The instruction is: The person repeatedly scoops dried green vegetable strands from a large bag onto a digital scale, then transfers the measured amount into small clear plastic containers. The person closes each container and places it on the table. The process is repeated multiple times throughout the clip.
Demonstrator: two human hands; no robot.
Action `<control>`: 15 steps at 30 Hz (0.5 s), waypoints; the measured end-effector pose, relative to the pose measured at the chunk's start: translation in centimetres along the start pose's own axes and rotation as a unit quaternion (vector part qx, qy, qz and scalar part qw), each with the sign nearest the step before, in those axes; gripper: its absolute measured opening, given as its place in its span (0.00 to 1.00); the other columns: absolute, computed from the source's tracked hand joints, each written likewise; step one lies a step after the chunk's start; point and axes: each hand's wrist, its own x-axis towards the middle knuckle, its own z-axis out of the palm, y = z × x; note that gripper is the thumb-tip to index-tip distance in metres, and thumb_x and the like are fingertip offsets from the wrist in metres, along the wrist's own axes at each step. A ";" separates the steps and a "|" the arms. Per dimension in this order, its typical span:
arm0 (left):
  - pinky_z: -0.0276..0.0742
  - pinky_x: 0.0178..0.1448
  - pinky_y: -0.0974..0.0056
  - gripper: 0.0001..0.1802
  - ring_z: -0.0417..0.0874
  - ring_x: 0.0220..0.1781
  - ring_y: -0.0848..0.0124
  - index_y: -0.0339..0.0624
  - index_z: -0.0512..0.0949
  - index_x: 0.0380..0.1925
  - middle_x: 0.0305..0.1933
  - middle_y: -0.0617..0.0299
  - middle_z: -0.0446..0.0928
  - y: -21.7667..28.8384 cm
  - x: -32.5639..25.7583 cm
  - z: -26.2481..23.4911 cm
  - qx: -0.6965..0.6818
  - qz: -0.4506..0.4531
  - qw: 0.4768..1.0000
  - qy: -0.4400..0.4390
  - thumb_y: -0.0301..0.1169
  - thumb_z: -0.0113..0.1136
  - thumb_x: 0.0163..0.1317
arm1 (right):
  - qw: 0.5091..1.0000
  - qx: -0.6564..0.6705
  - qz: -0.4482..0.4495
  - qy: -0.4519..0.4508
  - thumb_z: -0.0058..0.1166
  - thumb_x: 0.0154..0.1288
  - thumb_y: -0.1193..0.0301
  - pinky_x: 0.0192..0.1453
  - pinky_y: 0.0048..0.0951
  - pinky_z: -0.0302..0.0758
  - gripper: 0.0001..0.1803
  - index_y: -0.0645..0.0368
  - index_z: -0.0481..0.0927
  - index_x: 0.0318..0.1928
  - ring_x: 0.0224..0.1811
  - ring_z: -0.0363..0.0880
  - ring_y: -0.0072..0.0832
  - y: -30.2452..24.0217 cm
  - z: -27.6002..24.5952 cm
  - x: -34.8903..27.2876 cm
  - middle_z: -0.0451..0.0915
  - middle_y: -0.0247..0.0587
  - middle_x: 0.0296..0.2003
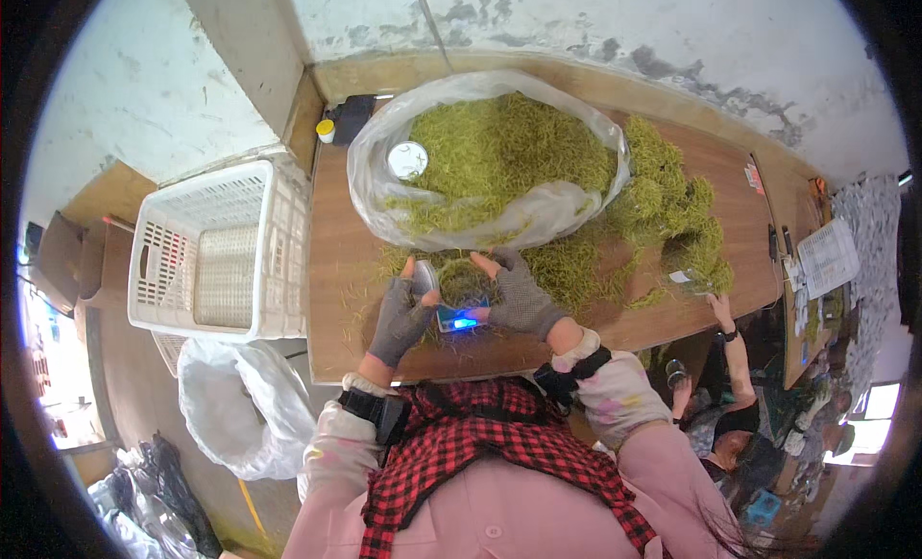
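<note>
My left hand (401, 314) and my right hand (519, 292), both in grey fingerless gloves, cup a small clear container (461, 280) filled with green strands. The container sits on a small scale with a glowing blue display (463, 322) on the wooden table (336, 300). Just beyond my hands lies a large clear plastic bag (538, 213) heaped with the same green strands. A round white lid (407, 159) rests inside the bag at its left.
Loose green strands (672, 213) are piled on the table to the right. Another person's hand (718, 309) reaches onto the table's right edge near a small clear container (687, 280). A white plastic crate (216, 256) stands left, a white sack (240, 405) below it.
</note>
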 end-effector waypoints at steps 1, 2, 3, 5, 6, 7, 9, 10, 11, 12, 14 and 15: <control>0.75 0.60 0.61 0.43 0.77 0.57 0.66 0.30 0.60 0.74 0.57 0.51 0.75 -0.3 -0.2 -0.2 -0.020 -0.011 1.000 0.012 0.42 0.66 0.68 | 1.000 -0.010 0.006 0.022 0.79 0.43 0.43 0.79 0.55 0.56 0.64 0.48 0.58 0.78 0.76 0.53 0.60 0.3 0.5 0.0 0.55 0.62 0.73; 0.76 0.58 0.62 0.41 0.77 0.55 0.69 0.30 0.60 0.74 0.56 0.53 0.76 -0.4 -0.2 -0.3 -0.034 -0.048 0.998 0.026 0.40 0.65 0.69 | 0.998 -0.003 -0.027 0.061 0.79 0.44 0.45 0.78 0.53 0.58 0.64 0.48 0.57 0.78 0.75 0.54 0.59 0.8 0.8 -0.2 0.55 0.61 0.73; 0.76 0.51 0.67 0.39 0.77 0.48 0.74 0.31 0.60 0.74 0.50 0.60 0.76 -0.3 -0.7 -1.0 -0.167 -0.055 0.984 0.011 0.38 0.64 0.70 | 0.995 0.005 -0.041 0.088 0.79 0.45 0.46 0.77 0.51 0.60 0.64 0.47 0.56 0.79 0.75 0.55 0.57 1.4 0.9 -0.6 0.55 0.59 0.72; 0.76 0.48 0.69 0.38 0.76 0.46 0.76 0.32 0.60 0.74 0.49 0.62 0.76 -0.3 -1.1 -2.6 -0.124 -0.071 0.989 0.050 0.38 0.64 0.71 | 0.993 0.017 -0.026 0.116 0.81 0.46 0.49 0.77 0.49 0.61 0.64 0.47 0.55 0.79 0.75 0.55 0.54 2.7 0.9 -1.7 0.54 0.56 0.72; 0.76 0.47 0.70 0.38 0.76 0.45 0.77 0.32 0.60 0.74 0.48 0.63 0.76 -0.2 -1.4 -3.2 -0.098 -0.083 0.988 0.082 0.38 0.64 0.71 | 0.993 0.021 -0.004 0.114 0.81 0.45 0.49 0.77 0.48 0.61 0.64 0.47 0.55 0.79 0.75 0.55 0.53 3.2 0.9 -2.3 0.54 0.56 0.72; 0.76 0.48 0.69 0.36 0.76 0.45 0.76 0.32 0.61 0.72 0.48 0.62 0.76 -0.3 -1.7 -3.4 -0.120 -0.048 0.987 0.094 0.37 0.63 0.71 | 0.993 0.022 0.014 0.114 0.81 0.45 0.50 0.77 0.48 0.62 0.64 0.48 0.55 0.79 0.75 0.56 0.52 3.8 0.7 -2.6 0.54 0.56 0.72; 0.76 0.48 0.69 0.36 0.76 0.45 0.76 0.32 0.62 0.72 0.48 0.62 0.76 -0.4 -2.0 -3.6 -0.115 -0.054 0.987 0.099 0.36 0.63 0.71 | 0.994 0.000 0.045 0.104 0.80 0.47 0.50 0.76 0.46 0.65 0.60 0.50 0.59 0.77 0.74 0.59 0.52 4.6 0.4 -3.2 0.57 0.57 0.70; 0.76 0.48 0.69 0.35 0.75 0.45 0.75 0.32 0.62 0.71 0.48 0.61 0.76 -0.6 -2.0 -3.6 -0.115 -0.054 0.987 0.101 0.36 0.63 0.70 | 0.995 -0.017 0.045 0.083 0.79 0.48 0.48 0.73 0.48 0.67 0.59 0.50 0.60 0.77 0.71 0.63 0.54 4.8 0.5 -3.5 0.61 0.59 0.67; 0.76 0.48 0.69 0.36 0.75 0.45 0.76 0.32 0.62 0.72 0.49 0.61 0.76 -0.7 -2.1 -3.5 -0.104 -0.043 0.990 0.090 0.36 0.64 0.70 | 0.996 -0.035 0.066 0.057 0.78 0.49 0.47 0.70 0.49 0.70 0.58 0.50 0.61 0.76 0.68 0.67 0.56 4.8 0.6 -3.7 0.65 0.60 0.65; 0.76 0.48 0.70 0.37 0.75 0.46 0.76 0.32 0.61 0.72 0.49 0.61 0.76 -0.8 -2.1 -3.4 -0.095 -0.035 0.992 0.075 0.36 0.64 0.70 | 0.993 -0.057 0.102 0.027 0.76 0.50 0.46 0.68 0.50 0.73 0.56 0.50 0.62 0.76 0.65 0.71 0.57 4.7 1.0 -3.9 0.70 0.61 0.62; 0.77 0.48 0.69 0.38 0.75 0.46 0.75 0.31 0.60 0.73 0.50 0.60 0.75 -0.9 -2.1 -3.2 -0.077 -0.031 0.995 0.059 0.36 0.64 0.69 | 0.991 -0.120 0.012 -0.064 0.73 0.54 0.51 0.60 0.52 0.77 0.48 0.48 0.66 0.73 0.58 0.77 0.56 4.3 2.3 -4.3 0.75 0.59 0.57; 0.77 0.48 0.69 0.39 0.75 0.47 0.75 0.31 0.60 0.73 0.51 0.60 0.75 -1.0 -2.1 -3.1 -0.068 -0.033 0.995 0.058 0.36 0.65 0.69 | 0.980 -0.160 -0.035 -0.110 0.71 0.57 0.54 0.56 0.52 0.79 0.43 0.47 0.68 0.72 0.54 0.79 0.55 4.0 3.2 -4.3 0.77 0.57 0.55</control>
